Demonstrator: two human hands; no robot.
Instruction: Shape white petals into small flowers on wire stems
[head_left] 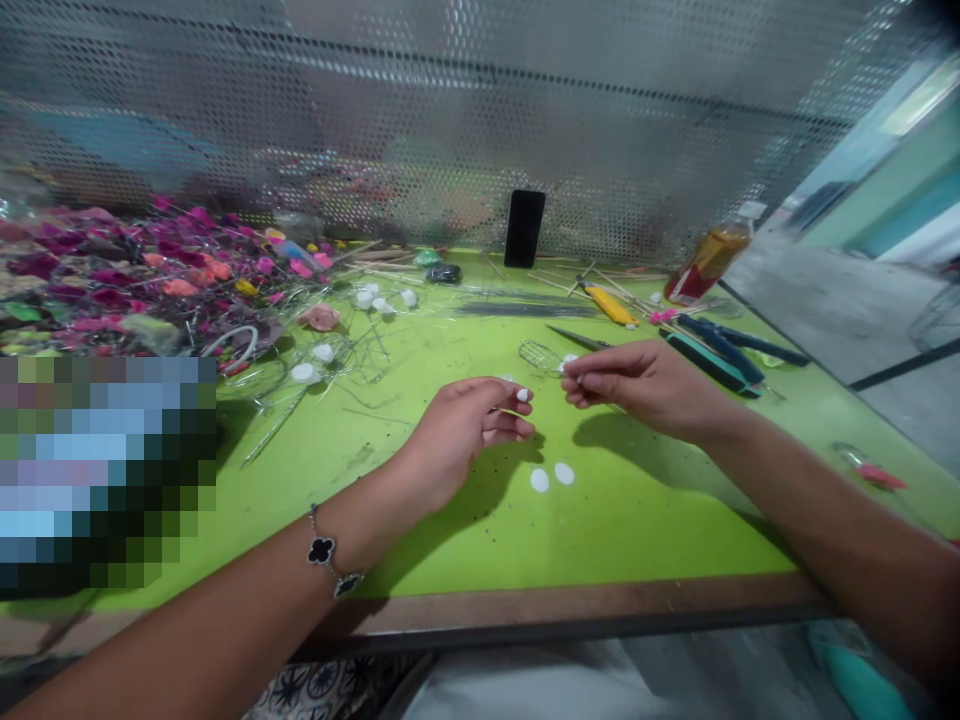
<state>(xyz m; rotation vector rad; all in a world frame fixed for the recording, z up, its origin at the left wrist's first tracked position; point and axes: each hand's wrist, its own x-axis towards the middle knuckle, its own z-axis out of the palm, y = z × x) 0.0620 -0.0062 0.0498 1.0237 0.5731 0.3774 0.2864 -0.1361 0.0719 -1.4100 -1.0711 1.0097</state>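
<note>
My left hand [471, 425] is closed, with a small white piece [523, 395] pinched at the fingertips. Close by on the right, the thumb and fingers of my right hand [630, 385] grip a wire piece [541, 355] shaped in thin loops, with a bit of white at its base. A narrow gap separates the hands. On the green tabletop below them lie two white oval pieces [564, 474], side by side. Just behind my right hand rests a pointed metal tool [574, 337], its rear part hidden by the hand.
Pink and purple wire-stemmed flowers [150, 260] are heaped at the left, behind a pixelated block. A phone [525, 228] leans on the mesh wall. A bottle [709, 262], yellow cutter [611, 305] and dark-handled pliers [716, 350] lie or stand right. Straight wires [525, 303] lie mid-table.
</note>
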